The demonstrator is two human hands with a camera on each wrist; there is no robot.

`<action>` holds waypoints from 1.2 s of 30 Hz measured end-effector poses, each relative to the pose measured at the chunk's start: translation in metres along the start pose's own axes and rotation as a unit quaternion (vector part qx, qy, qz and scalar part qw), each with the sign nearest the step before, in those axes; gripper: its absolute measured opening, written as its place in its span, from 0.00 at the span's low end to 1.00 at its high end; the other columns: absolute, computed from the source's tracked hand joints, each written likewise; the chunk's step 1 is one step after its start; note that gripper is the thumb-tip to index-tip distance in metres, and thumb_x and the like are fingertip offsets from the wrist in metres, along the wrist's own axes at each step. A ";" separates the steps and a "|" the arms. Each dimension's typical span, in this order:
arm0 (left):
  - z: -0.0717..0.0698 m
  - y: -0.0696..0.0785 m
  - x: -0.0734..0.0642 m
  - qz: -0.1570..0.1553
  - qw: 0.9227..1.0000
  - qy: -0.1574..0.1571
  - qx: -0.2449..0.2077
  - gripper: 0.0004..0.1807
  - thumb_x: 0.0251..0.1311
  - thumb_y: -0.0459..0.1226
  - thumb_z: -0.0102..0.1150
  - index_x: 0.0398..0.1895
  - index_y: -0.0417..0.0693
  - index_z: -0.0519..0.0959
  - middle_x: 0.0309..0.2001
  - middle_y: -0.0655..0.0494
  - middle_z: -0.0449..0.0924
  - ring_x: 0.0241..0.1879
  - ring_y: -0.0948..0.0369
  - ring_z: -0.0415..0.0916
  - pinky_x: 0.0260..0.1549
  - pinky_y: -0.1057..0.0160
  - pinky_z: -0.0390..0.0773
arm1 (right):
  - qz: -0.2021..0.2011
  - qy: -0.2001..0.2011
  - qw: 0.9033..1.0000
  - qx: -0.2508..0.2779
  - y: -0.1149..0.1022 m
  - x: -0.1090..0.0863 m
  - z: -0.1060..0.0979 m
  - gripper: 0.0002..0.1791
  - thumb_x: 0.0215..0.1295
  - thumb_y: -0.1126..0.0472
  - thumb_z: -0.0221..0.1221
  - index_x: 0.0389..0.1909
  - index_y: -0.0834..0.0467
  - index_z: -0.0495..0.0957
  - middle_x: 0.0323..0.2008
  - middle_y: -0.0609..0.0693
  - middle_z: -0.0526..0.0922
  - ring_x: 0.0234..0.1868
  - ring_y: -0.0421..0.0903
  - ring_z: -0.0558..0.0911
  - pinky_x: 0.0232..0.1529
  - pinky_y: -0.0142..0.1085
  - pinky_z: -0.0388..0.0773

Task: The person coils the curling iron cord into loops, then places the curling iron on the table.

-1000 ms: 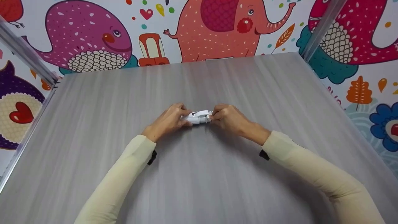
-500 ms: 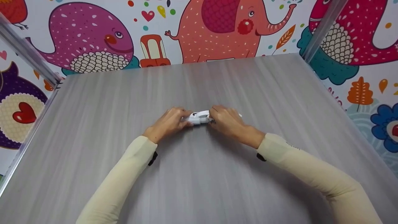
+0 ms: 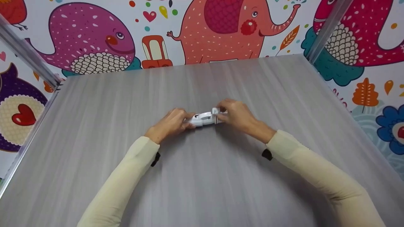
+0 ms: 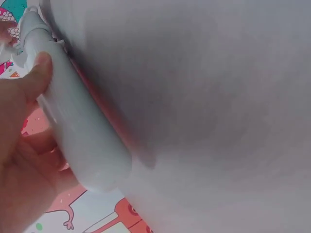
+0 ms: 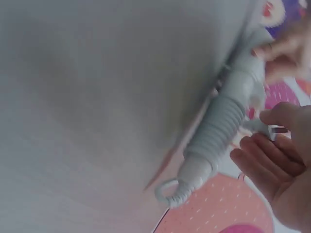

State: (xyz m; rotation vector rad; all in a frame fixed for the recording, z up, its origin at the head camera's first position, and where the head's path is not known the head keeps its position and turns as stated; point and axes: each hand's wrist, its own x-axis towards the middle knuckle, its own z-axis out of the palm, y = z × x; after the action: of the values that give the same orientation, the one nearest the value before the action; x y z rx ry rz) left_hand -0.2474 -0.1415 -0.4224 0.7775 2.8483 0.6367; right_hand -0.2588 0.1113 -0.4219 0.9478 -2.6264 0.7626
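A white electric appliance (image 3: pixel 198 120) with a smooth, round-ended body lies along the tabletop, its exact kind unclear. My left hand (image 3: pixel 170 123) grips the thick end, with the thumb (image 4: pixel 44 62) along its side in the left wrist view. Toward the other end, a pale cord (image 5: pixel 217 125) is wound in several close turns, and a small ribbed loop (image 5: pixel 170 193) sticks out at the tip. Just beside the wound cord, my right hand (image 3: pixel 239 117) pinches the plug (image 5: pixel 261 127) between thumb and fingers, a metal prong showing.
The grey wood-grain table (image 3: pixel 189 176) spreads out around both hands. Behind it stands a wall (image 3: pixel 164 25) printed with cartoon animals. Metal posts (image 3: pixel 328 31) rise at the back corners.
My right hand swept round the narrow end and came back up slightly; more cord turns now show there, and the plug has come into sight. My left hand has kept its grip.
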 end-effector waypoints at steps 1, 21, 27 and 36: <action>0.000 0.001 0.000 -0.003 1.000 -0.001 -0.002 0.24 0.62 0.38 0.66 0.61 0.42 0.79 0.53 0.42 0.84 0.46 0.52 0.79 0.48 0.52 0.79 | 0.029 -0.008 0.999 0.011 0.001 0.004 -0.002 0.11 0.59 0.62 0.69 0.40 0.65 0.84 0.36 0.59 0.86 0.38 0.53 0.85 0.40 0.46 0.82; 0.006 0.008 -0.002 -0.003 0.999 0.008 0.043 0.24 0.66 0.42 0.62 0.63 0.44 0.77 0.53 0.39 0.82 0.52 0.45 0.78 0.54 0.44 0.74 | 0.202 -0.161 0.960 0.105 0.025 0.027 -0.004 0.22 0.68 0.59 0.60 0.60 0.64 0.77 0.50 0.61 0.84 0.50 0.53 0.82 0.52 0.47 0.78; 0.004 0.005 -0.006 -0.013 0.999 0.002 0.041 0.26 0.66 0.43 0.62 0.66 0.44 0.75 0.55 0.38 0.80 0.56 0.43 0.77 0.58 0.41 0.71 | 0.180 -0.109 0.969 0.133 0.030 0.023 -0.006 0.18 0.68 0.63 0.55 0.55 0.67 0.80 0.45 0.62 0.86 0.46 0.52 0.82 0.48 0.46 0.78; -0.011 0.001 -0.011 -0.082 0.996 -0.020 0.020 0.36 0.70 0.53 0.54 0.75 0.46 0.62 0.70 0.40 0.68 0.71 0.46 0.63 0.71 0.40 0.58 | 0.183 -0.079 0.974 0.109 0.038 0.016 -0.018 0.16 0.71 0.58 0.56 0.52 0.63 0.83 0.44 0.58 0.86 0.42 0.49 0.80 0.43 0.41 0.76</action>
State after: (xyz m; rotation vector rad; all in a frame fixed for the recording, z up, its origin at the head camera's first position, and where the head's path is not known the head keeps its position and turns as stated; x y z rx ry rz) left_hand -0.2400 -0.1503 -0.4116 0.5482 2.8577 0.5363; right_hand -0.2947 0.1372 -0.4156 0.5969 -2.9471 1.1224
